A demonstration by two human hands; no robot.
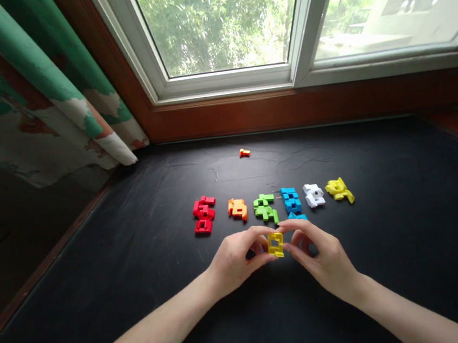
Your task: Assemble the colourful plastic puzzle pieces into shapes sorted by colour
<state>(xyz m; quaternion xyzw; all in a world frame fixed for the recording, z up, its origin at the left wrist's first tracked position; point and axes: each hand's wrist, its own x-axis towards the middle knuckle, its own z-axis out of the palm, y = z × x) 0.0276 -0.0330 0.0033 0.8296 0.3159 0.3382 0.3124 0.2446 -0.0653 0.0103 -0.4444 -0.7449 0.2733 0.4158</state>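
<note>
Left hand (233, 255) and right hand (323, 251) pinch one small yellow piece (279, 251) between them, thumbs and forefingers at its two sides.
The piece, with a squarish opening through it, is held up near the middle of the black tabletop (139, 252), just short of a row of coloured pieces: from left to right, red pieces (204, 207), orange pieces (237, 209), green pieces (263, 210), blue pieces (292, 207), the nearest partly hidden by the right fingers, white pieces (314, 201) and yellow pieces (339, 189); farther off lies a small orange bit (245, 153), then a patterned curtain (49, 97) at left, a brown ledge (223, 116) and a pale-framed window (227, 75) with leaves outside.
</note>
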